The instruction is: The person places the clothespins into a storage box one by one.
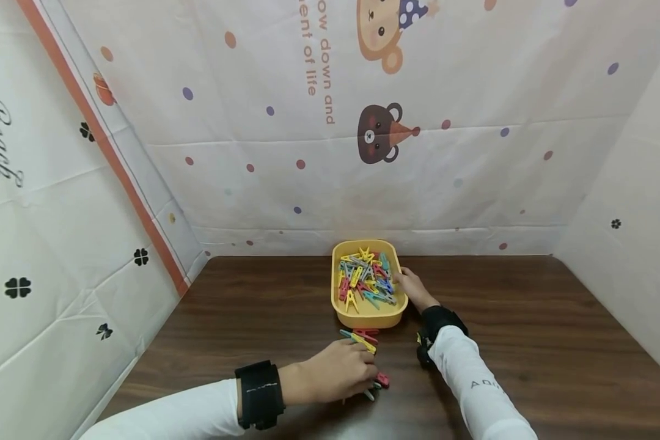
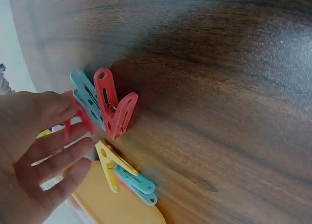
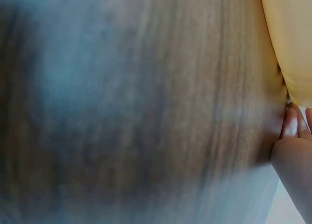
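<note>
My left hand (image 1: 341, 371) is over the table in front of the yellow plastic tray. Its thumb and index finger pinch a red clothespin (image 2: 83, 119), partly hidden by the fingers. Close to that hand on the table lie another red clothespin (image 2: 105, 90), a teal one (image 2: 84, 90), a yellow one (image 2: 107, 161) and a second teal one (image 2: 141, 184). At the right side of the tray (image 1: 370, 321), my right hand (image 1: 415, 288) holds the rim and wall. Many clothespins (image 1: 355, 277) in yellow, red, blue, teal and grey lie in the tray.
The dark wooden table (image 1: 275, 299) carries the tray near its back edge. A printed white cloth (image 1: 286, 183) with cartoon bears and dots hangs behind it, with more cloth at both sides.
</note>
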Demonstrator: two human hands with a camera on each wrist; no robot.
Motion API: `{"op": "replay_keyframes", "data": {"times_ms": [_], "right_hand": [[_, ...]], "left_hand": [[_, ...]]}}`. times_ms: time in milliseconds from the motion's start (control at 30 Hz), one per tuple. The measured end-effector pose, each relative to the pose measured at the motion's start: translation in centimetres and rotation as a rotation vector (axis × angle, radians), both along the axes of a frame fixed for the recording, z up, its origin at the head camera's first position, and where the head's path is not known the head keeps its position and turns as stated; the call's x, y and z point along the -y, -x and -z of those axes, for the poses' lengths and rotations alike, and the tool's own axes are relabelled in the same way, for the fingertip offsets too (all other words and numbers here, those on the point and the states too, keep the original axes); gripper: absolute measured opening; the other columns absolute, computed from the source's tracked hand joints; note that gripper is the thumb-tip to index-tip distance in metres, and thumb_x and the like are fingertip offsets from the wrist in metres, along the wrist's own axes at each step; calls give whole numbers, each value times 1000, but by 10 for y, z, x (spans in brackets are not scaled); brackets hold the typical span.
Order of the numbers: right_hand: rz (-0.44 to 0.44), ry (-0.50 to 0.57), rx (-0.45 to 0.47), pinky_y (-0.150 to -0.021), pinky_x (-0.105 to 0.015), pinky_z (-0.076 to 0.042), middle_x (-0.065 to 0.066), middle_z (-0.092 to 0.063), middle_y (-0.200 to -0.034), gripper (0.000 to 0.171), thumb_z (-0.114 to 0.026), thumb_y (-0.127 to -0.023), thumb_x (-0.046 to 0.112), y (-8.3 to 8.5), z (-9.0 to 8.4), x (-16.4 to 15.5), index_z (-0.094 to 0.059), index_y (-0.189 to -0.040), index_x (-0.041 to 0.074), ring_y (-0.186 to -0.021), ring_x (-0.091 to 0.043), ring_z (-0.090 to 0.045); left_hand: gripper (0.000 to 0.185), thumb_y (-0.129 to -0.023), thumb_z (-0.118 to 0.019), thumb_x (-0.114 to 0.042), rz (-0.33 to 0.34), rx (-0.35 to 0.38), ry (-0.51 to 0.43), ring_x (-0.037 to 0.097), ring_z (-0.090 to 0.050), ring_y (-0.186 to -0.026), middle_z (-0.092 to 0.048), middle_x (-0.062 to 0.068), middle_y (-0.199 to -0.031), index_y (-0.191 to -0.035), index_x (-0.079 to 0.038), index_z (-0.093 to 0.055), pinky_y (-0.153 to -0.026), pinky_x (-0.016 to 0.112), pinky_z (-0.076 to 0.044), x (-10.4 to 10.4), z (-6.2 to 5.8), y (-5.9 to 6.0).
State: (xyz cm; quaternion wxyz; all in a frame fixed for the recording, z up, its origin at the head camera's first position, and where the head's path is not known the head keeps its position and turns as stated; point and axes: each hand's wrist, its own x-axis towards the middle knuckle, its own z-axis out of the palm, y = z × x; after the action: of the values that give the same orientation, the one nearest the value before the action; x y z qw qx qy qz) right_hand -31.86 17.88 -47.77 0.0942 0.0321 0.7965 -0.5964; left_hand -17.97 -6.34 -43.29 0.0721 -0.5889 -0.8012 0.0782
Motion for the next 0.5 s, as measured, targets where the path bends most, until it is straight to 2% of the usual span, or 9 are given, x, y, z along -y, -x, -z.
{"op": "replay_keyframes", "data": {"times_ms": [167, 300, 400, 500], "right_hand": [[6, 3, 5, -96, -37, -43, -32, -40, -149, 64, -40, -101, 17, 0, 1, 1, -22, -158, -5, -122, -36, -50], [13, 3, 6, -95, -34, -44, -31, -43, -147, 64, -40, -100, 18, 2, 4, 1, -23, -158, -5, -120, -33, -52], [26, -2, -6, -90, -31, -46, -30, -47, -143, 62, -41, -99, 17, 3, 5, 1, -28, -155, -6, -116, -31, -54], [41, -8, -31, -89, -31, -47, -30, -49, -138, 59, -40, -99, 16, 4, 5, -1, -32, -152, -8, -114, -31, -55]], "left_hand": [[5, -95, -72, -28, 19, -35, -136, 0, -65, -86, -69, -13, -90, -92, -24, -73, -72, 14, -50, -2, -5, 2], [6, -92, -75, -24, -9, -57, -241, 1, -62, -73, -69, -10, -85, -93, -19, -71, -62, 12, -46, -8, -22, 9], [6, -93, -74, -19, -61, -55, -356, 3, -56, -64, -70, -7, -81, -95, -16, -69, -56, 11, -41, -16, -41, 24], [7, -97, -70, -14, -124, -40, -458, 8, -58, -62, -71, -1, -82, -103, -11, -69, -57, 16, -45, -28, -63, 49]]}}
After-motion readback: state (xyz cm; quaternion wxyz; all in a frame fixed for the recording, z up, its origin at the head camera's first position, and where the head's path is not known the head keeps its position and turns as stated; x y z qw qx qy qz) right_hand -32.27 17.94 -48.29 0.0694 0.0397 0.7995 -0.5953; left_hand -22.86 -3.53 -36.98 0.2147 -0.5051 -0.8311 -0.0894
